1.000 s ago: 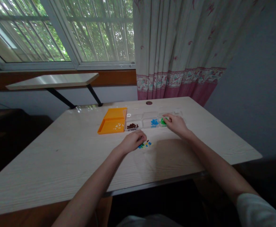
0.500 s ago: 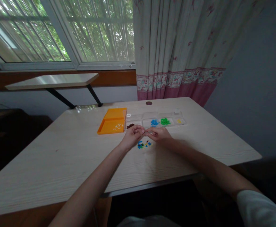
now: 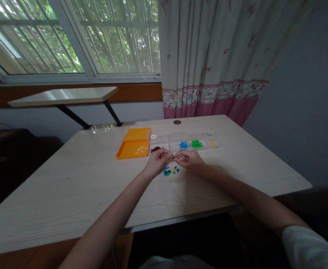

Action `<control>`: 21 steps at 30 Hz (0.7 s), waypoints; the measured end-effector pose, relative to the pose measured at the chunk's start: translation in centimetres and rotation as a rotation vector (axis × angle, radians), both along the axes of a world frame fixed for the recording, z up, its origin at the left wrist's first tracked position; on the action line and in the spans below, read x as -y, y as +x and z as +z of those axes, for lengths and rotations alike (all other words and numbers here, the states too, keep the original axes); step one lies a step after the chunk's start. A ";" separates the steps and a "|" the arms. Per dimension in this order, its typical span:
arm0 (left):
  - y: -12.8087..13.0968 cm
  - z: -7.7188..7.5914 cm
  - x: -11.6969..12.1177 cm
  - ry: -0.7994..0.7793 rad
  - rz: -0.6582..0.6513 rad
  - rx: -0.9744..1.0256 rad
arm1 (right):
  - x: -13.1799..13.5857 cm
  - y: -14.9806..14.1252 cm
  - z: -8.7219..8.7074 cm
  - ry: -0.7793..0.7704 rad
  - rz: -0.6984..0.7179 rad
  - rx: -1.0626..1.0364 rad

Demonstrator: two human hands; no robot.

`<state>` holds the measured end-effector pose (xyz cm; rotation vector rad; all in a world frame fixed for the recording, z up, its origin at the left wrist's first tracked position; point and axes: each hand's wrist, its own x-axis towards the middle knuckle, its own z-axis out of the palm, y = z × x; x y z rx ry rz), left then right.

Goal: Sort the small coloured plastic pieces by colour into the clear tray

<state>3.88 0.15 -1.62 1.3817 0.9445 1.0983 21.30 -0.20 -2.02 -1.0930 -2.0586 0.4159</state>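
My left hand (image 3: pixel 159 160) and my right hand (image 3: pixel 190 159) meet fingertip to fingertip above the table, both closed in a pinch. Whatever is between the fingertips is tiny and dark, too small to name. Just below them lies a loose pile of small mixed pieces (image 3: pixel 169 172) in blue, green, yellow and dark colours. Behind the hands, clear boxes hold brown pieces (image 3: pixel 156 149), partly hidden by my left hand, blue pieces (image 3: pixel 183 144), green pieces (image 3: pixel 196 144) and a few yellow pieces (image 3: pixel 212 143).
An open orange box (image 3: pixel 124 149) with white pieces (image 3: pixel 140 150) in it stands left of the clear boxes. A raised shelf (image 3: pixel 65 95) on black legs is at the back left of the pale wooden table (image 3: pixel 82 186). A curtain (image 3: pixel 192 74) hangs behind.
Both hands stay almost in place, still pinched together. A dark speck shows more plainly between the fingertips now. The boxes and the pile look unmoved.
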 end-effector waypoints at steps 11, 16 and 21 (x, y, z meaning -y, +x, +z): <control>-0.6 0.5 0.7 0.428 0.108 -0.449 | -0.4 0.4 -0.1 0.044 -0.012 -0.005; -0.9 0.9 0.9 0.559 0.163 -0.512 | -0.4 0.2 -0.1 0.015 -0.010 0.005; -1.4 1.7 1.1 0.665 0.312 -0.479 | -0.2 -0.3 -0.6 0.015 0.206 0.054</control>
